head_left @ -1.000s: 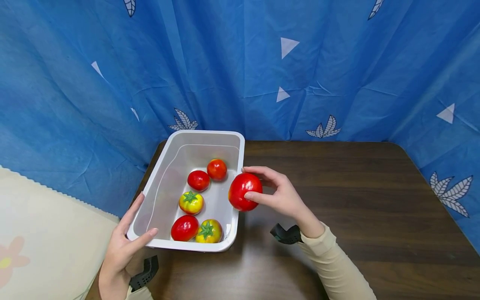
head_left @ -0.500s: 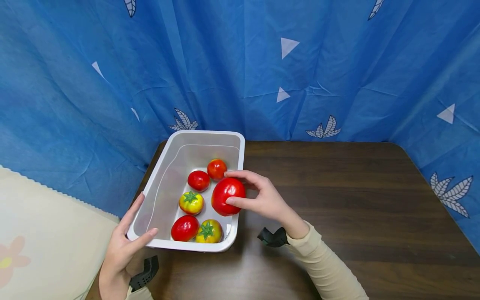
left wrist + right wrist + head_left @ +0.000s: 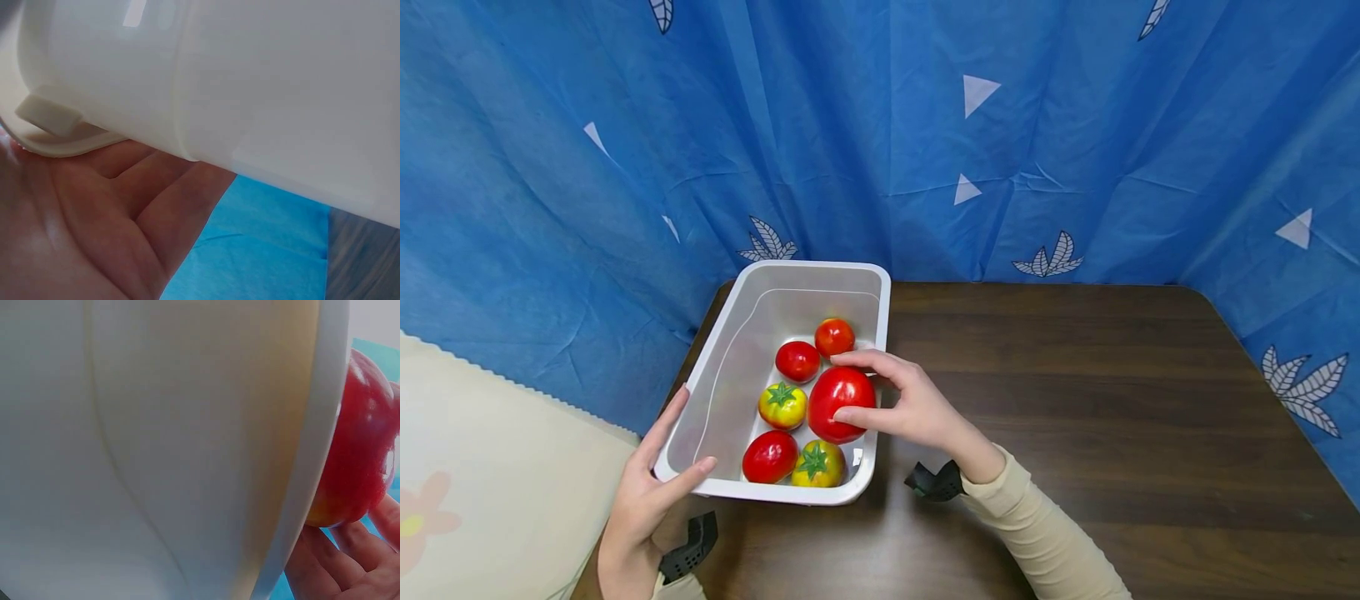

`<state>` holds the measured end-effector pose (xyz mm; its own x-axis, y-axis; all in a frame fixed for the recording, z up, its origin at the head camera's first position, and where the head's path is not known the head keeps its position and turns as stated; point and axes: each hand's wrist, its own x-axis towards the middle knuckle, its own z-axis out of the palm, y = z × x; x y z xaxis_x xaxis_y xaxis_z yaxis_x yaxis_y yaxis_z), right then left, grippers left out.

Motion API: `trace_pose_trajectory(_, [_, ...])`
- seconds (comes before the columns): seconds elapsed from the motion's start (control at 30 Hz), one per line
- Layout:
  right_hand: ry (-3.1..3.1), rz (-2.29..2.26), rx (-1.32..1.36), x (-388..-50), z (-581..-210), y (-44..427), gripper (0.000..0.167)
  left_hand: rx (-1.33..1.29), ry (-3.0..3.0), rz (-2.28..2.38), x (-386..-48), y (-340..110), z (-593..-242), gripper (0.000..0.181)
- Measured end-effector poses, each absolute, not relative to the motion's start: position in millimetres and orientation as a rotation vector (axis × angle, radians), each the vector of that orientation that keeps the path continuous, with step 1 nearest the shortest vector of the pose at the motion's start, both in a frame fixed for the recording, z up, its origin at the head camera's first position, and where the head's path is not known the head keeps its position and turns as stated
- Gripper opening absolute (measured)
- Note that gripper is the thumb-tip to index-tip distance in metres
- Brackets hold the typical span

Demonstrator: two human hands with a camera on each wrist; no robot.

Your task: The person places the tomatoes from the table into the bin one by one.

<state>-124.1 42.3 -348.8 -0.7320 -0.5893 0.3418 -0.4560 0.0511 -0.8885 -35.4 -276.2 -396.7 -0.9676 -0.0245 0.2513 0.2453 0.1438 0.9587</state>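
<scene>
My right hand [image 3: 921,408] holds a large, glossy red tomato [image 3: 838,387] between thumb and fingers, over the right side of a white plastic bin [image 3: 882,321]. In the right wrist view the tomato [image 3: 365,437] shows beyond the bin's rim, with a yellowish underside. At the bin's near left corner, my left hand [image 3: 640,492] grips the rim, thumb on top and fingers along the outside. Inside the bin lie several smaller tomatoes: red ones [image 3: 797,362] toward the back, a yellow one [image 3: 782,406] with green leaves, and a red one [image 3: 770,457] beside a greenish one [image 3: 818,464] in front.
The bin stands at the left of a dark wooden table [image 3: 1075,375]. A blue patterned curtain [image 3: 925,125] hangs behind it. Pale cloth [image 3: 497,467] lies at the lower left.
My right hand has moved left and slightly toward me, carrying the large red tomato from the bin's right rim to over its inside. The left hand and bin have stayed put.
</scene>
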Motion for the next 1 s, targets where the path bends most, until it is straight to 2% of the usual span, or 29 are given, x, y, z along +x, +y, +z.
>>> trace_pose_trajectory(0.27, [2.175,-1.741,-1.159,-123.5,-351.5,38.6,0.055,-0.145,-2.203,-1.941,-32.4,-272.9,-394.8,0.084])
trace_pose_trajectory(0.63, [2.143,-1.673,-1.232,-121.7,-351.6,37.5,0.063,-0.139,-2.201,-1.956,-32.6,-272.1,-394.9,0.084])
trace_pose_trajectory(1.0, [2.171,-1.664,-1.252,-122.8,-351.7,40.8,0.061,-0.196,-2.196,-1.948,-34.7,-273.4,-396.3,0.083])
